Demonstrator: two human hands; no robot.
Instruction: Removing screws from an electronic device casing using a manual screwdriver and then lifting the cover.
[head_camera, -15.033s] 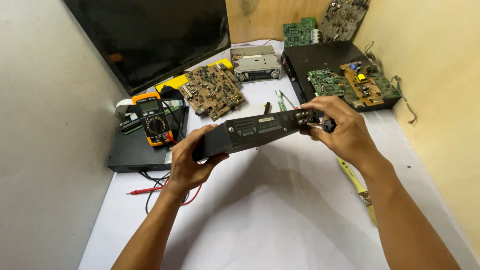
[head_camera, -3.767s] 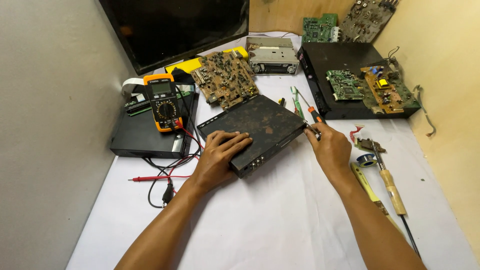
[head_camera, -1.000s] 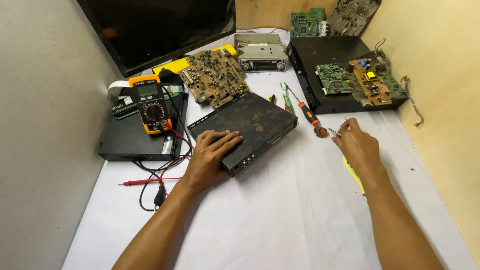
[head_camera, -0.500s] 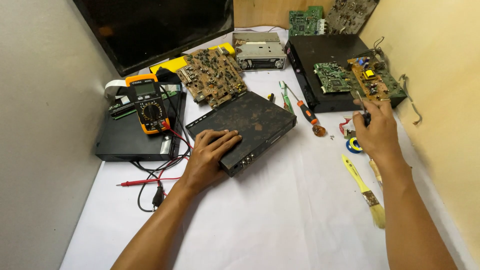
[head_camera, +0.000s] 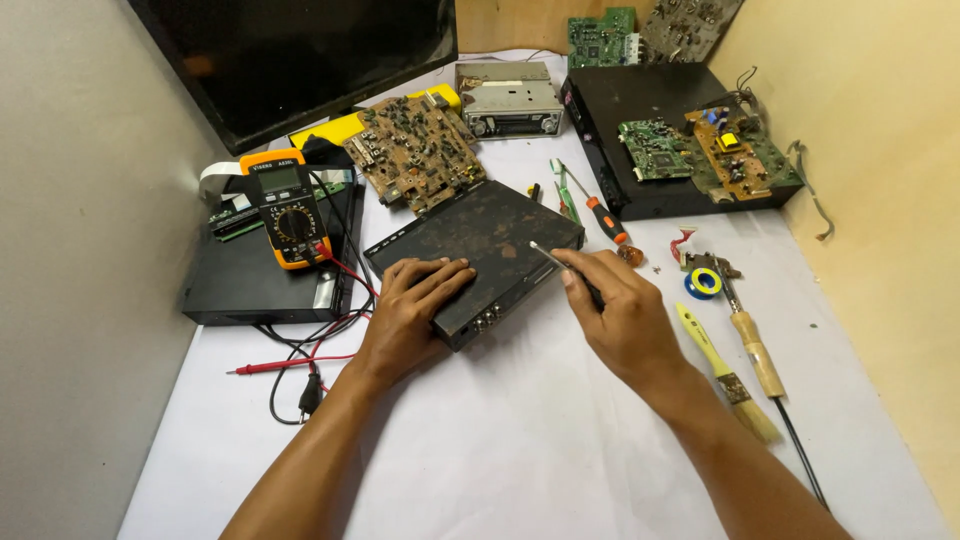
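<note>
1. Two bare hands are working over one dusty black set-top box (head_camera: 478, 255), which is lying flat on the white table cover (head_camera: 520, 440) between them.
2. Far to the left of the left hand, an orange multimeter (head_camera: 288, 214) is sitting on a black flat device (head_camera: 250, 280), its red probe lead (head_camera: 290, 362) trailing just beside the wrist.
3. The left hand (head_camera: 415, 305) is pressing palm-down on the box's near left corner, fingers spread and released, gripping nothing.
4. Beyond that hand, a brown circuit board (head_camera: 418, 150) is leaning against the box's far edge.
5. The right hand (head_camera: 620, 315) is hovering at the box's right edge, fingers clenched around a thin metal tool (head_camera: 560, 262) whose tip is pointing over the lid.
6. Just past the right hand, an orange-handled screwdriver (head_camera: 600, 212) is lying near the box's corner.
7. To the right of the right hand, a yellow brush (head_camera: 722, 370) and a wooden-handled soldering iron (head_camera: 752, 345) are lying side by side, with a blue tape roll (head_camera: 703, 283) above them.
</note>
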